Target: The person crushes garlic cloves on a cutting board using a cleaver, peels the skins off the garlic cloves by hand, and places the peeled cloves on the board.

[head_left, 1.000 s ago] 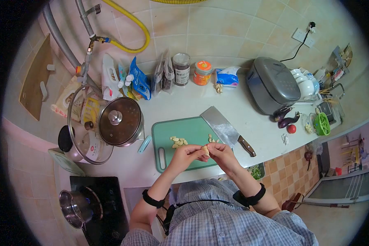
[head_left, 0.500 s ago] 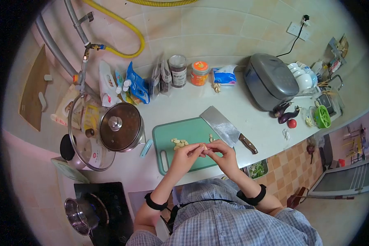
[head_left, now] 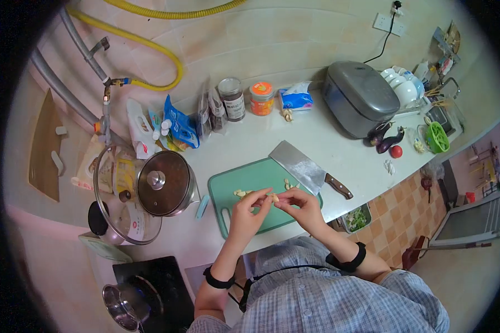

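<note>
Over the green cutting board (head_left: pixel 236 183), my left hand (head_left: pixel 251 211) and my right hand (head_left: pixel 301 208) meet with fingertips pinched around a small garlic clove (head_left: pixel 274 197). Both hands are closed on it. Peeled garlic cloves (head_left: pixel 240 193) lie on the board, partly behind my left hand. A few more garlic pieces (head_left: pixel 288 183) sit near the board's right side, just beyond my right hand. The cleaver (head_left: pixel 300 165) lies flat with its blade over the board's right edge and its wooden handle pointing right.
A lidded pot (head_left: pixel 164 186) stands left of the board beside a light-blue peeler-like tool (head_left: pixel 203 207). Behind are jars (head_left: pixel 261 100), a tissue pack (head_left: pixel 296 99) and a garlic bulb (head_left: pixel 286 115). The rice cooker (head_left: pixel 361 97), eggplants (head_left: pixel 390 141) and tomato (head_left: pixel 396 151) are right. A saucepan (head_left: pixel 122 305) sits lower left.
The camera view has shifted and tilted slightly. My hands stay together over the board, with their fingertips a little apart and the clove showing more between them.
</note>
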A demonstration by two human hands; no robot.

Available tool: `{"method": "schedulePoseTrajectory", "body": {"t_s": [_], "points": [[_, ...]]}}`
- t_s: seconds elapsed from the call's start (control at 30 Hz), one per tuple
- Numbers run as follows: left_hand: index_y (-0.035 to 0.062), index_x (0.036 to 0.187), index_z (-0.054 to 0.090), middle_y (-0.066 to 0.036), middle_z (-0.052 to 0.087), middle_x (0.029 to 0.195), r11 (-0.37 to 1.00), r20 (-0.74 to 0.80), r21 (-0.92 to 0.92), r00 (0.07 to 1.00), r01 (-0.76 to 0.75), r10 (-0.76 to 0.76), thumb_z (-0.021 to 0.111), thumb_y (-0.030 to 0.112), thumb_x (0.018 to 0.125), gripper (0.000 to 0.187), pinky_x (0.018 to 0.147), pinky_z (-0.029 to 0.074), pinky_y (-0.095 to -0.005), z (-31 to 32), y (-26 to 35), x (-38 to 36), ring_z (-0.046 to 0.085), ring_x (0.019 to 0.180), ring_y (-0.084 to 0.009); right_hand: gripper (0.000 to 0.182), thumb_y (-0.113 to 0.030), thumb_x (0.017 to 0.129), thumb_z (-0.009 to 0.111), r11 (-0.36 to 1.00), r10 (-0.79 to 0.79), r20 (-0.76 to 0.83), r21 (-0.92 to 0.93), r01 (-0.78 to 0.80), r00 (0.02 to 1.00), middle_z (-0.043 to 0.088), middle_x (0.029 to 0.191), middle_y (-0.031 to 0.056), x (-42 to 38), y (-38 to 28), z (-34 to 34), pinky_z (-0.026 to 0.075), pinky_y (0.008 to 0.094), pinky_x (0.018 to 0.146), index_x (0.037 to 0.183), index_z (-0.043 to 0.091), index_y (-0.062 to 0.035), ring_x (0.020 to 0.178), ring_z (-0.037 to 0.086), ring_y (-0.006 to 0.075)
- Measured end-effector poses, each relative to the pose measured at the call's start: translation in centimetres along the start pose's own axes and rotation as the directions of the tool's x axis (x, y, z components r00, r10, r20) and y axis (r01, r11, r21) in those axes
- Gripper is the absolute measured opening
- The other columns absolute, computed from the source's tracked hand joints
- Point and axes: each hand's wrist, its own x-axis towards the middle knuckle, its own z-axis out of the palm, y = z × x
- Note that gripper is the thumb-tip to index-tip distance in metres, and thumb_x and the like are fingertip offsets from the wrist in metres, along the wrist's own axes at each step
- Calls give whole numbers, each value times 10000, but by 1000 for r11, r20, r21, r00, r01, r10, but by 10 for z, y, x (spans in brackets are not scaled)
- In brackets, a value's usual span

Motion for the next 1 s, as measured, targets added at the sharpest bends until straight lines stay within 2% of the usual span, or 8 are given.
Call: {"method": "schedulePoseTrajectory", "body": {"t_s": [0.2,0.5,0.53,0.67,0.73,0.77,0.9,1.0], "points": [[23,925,641,-68,631,847,983,-21,173,998,-56,60,624,51,765,163,633,490,-241,0,12,3,611,705,-147,149,-60,759,654,996,-9,-44,-91,5,999,585,810,65,-4,-3,1,481,239,688,880,621,20,737,575,123],[-15,874,642,-65,608,823,988,3,130,996,-88,89,579,30,804,104,596,468,-222,11,12,4,585,680,-111,170,-76,742,680,999,12,-96,-40,-16,995,594,787,52,-14,3,-6,471,222,657,872,621,16,699,570,103],[-15,874,642,-65,608,823,987,7,131,996,-88,88,579,30,804,104,596,468,-222,12,11,4,585,680,-111,168,-77,747,676,998,59,-85,5,-58,995,604,786,47,-15,5,-7,469,220,657,876,621,16,693,567,95],[-30,875,629,-70,607,830,997,-7,71,1000,-22,22,561,15,816,100,607,480,-216,16,7,2,598,684,-125,162,-80,772,654,964,219,-13,155,-215,976,627,805,42,-16,6,-12,461,206,668,897,614,15,697,568,80],[-38,876,622,-74,608,835,998,-12,61,1000,-4,4,555,8,821,99,617,486,-217,18,5,2,602,690,-130,165,-85,779,647,948,236,-4,219,-229,972,628,814,46,-16,4,-13,457,201,674,905,612,16,713,572,80],[-45,884,615,-79,609,845,999,-11,-25,999,49,-49,550,3,824,100,622,489,-220,19,4,1,605,703,-134,168,-90,786,640,929,250,6,281,-242,968,629,824,50,-17,4,-14,454,196,680,913,609,16,729,575,80],[-61,905,596,-91,611,864,958,-3,-260,992,120,-125,542,-7,831,106,645,499,-232,24,-2,-1,611,726,-149,178,-96,790,636,915,279,18,298,-271,960,630,826,53,-17,8,-18,454,198,690,925,605,16,750,580,84],[-24,912,602,-88,623,837,971,-36,-225,995,86,-96,590,2,792,123,670,505,-241,27,-2,-1,625,772,-146,182,-101,786,642,916,278,-6,302,-264,960,631,821,51,-18,4,-19,455,203,691,925,607,11,754,579,84]]}}
